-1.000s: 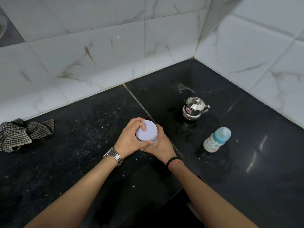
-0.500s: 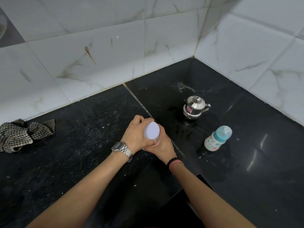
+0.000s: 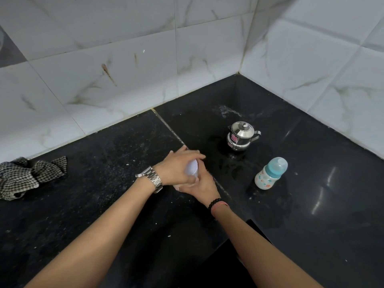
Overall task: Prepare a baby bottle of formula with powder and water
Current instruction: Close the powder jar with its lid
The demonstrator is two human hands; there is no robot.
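Note:
A small clear jar with a pale lilac lid [image 3: 192,169] stands on the black counter [image 3: 104,194], mostly hidden by both hands. My left hand [image 3: 178,169] lies over the lid, fingers wrapped across its top. My right hand [image 3: 204,182] grips the jar body from the right and below. A baby bottle [image 3: 270,173] with a teal collar, clear cap and printed white body stands capped to the right. A small steel kettle [image 3: 241,135] with a lid and handle sits behind it.
A black-and-white checked cloth [image 3: 27,176] lies crumpled at the counter's left. White marble tile walls [image 3: 207,69] meet in a corner behind the kettle. Wet patches mark the counter [image 3: 230,165] near the kettle. The counter's front edge drops away near my right forearm.
My left hand has turned over the lid, fingers swinging to the right across it, so much less of the lid shows. The right hand keeps its hold on the jar.

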